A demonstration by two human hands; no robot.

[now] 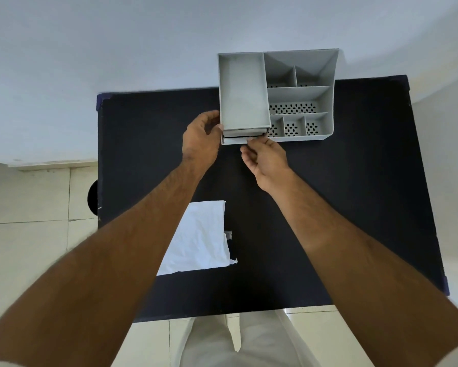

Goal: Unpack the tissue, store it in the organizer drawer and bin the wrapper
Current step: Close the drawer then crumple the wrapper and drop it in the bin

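Seen from above: a dark, near-black rectangular bench [328, 194] set against a pale wall. At its far edge, a grey plastic desk organizer [300, 96] with one long plain compartment on the left and smaller perforated-bottom compartments on the right. Low on its front left, a shallow grey drawer [234, 140], pulled out only a little. Left hand [201, 141] cupped against the organizer's left front corner, fingers [213, 119] curled onto the side wall, bracing it. Right hand [266, 157] just below the drawer front, thumb and forefinger pinched on the drawer's front edge; other fingers loosely curled. White crumpled tissue sheet [204, 237] flat on the near left part of the bench, well apart from the organizer, partly hidden under the left forearm. Small clear scrap of wrapper [229, 234] at the tissue's right edge, too small to tell more.
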